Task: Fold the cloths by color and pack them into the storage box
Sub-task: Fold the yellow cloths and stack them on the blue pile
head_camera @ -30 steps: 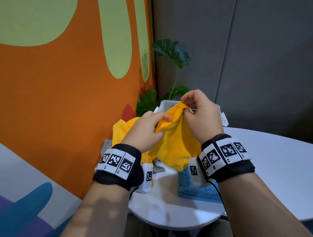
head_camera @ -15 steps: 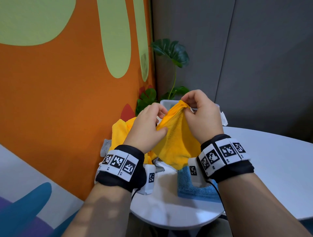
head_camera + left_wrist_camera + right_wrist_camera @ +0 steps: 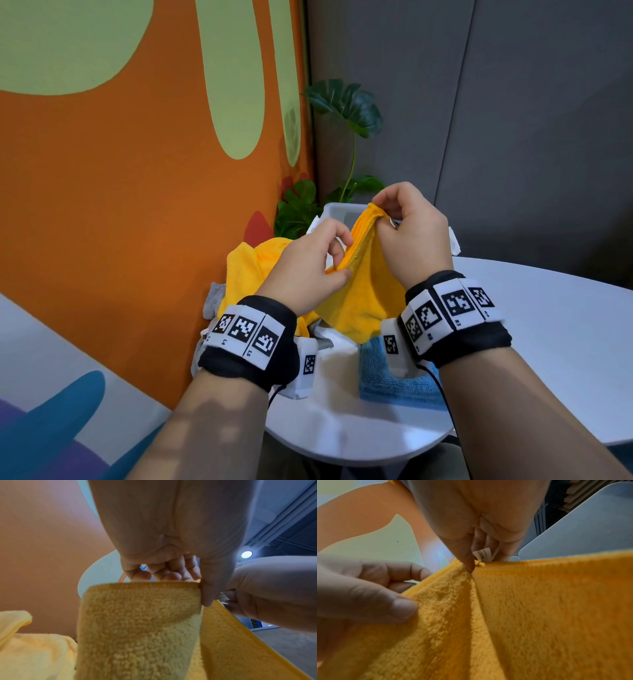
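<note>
Both pinching the yellow cloth (image 3: 363, 294), left hand (image 3: 305, 270) and right hand (image 3: 411, 236); could slip, fold goes crooked

Yellow cloth (image 3: 363, 301): thick, nubby terry pile, matt, with a stitched hem; small printed label (image 3: 483, 553) at its edge, paper or woven, too blurred to tell. Blue cloth (image 3: 387, 383): finer matt pile. Storage box (image 3: 337, 210): smooth whitish plastic. Surface (image 3: 548, 342): smooth white, faint sheen.
</note>
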Available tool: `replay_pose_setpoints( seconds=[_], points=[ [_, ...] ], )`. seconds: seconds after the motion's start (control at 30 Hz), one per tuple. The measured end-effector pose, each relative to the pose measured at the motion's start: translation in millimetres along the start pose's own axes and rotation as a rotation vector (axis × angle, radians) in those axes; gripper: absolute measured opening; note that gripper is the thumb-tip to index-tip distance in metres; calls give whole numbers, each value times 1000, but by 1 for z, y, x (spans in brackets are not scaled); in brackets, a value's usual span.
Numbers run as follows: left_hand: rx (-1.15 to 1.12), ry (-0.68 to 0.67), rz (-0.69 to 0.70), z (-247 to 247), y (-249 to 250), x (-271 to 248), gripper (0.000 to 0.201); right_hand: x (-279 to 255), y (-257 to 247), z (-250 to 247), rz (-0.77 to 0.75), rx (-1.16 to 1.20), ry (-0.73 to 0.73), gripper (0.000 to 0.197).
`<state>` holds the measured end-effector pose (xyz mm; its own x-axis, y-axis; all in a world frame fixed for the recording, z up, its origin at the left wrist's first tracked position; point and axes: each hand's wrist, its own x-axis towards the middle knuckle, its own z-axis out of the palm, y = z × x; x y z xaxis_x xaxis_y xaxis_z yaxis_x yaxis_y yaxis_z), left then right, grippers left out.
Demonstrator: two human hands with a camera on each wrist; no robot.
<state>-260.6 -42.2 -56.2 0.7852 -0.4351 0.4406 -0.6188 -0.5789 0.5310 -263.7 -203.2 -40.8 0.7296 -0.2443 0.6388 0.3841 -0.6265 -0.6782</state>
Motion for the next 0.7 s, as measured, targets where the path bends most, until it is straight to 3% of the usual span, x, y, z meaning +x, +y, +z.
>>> replay_pose_setpoints(
  seconds=[0.4,0.7],
  points=[
    [-42,-9,-35,-2,-4,1,32,0,1,-3,47,-35,-7,25],
    [-35,-155,-63,-1,-11,-1,19,-2,3,-7,135,-50,34,22]
  ],
)
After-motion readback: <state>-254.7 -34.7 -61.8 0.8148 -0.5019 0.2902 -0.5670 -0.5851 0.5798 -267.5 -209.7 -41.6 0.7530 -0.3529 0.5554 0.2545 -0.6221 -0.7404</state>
